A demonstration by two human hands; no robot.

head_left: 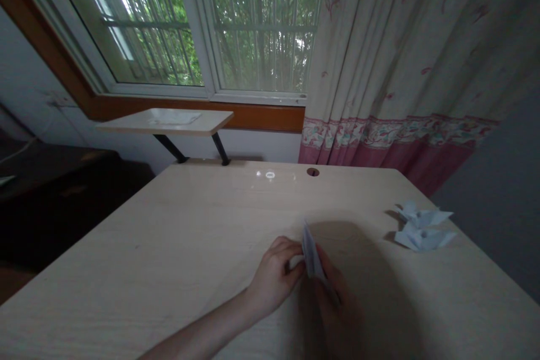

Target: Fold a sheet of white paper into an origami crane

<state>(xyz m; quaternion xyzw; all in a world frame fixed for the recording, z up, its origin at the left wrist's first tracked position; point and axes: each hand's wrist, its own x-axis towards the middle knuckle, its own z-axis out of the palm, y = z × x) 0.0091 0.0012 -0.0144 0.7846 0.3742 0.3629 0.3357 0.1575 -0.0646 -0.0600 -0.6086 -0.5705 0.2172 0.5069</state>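
Observation:
A folded piece of white paper [311, 253] stands nearly on edge between my two hands, over the near middle of the desk. My left hand [279, 270] is closed at its left side, thumb and fingers pinching that edge. Wrapped against the paper's right side is my right hand [337, 298], its fingers partly in shadow and a little blurred. The lower end of the paper is hidden by this hand. Two folded paper figures with pointed flaps, one farther back [424, 215] and one nearer [424, 237], sit close together by the desk's right edge.
The pale wooden desk [189, 247] carries a small raised shelf [206, 122] at back left, with a flat white item [174, 117] on it. A round cable hole [313, 172] is near the back edge. Behind are a barred window [261, 28] and a patterned curtain [379, 56].

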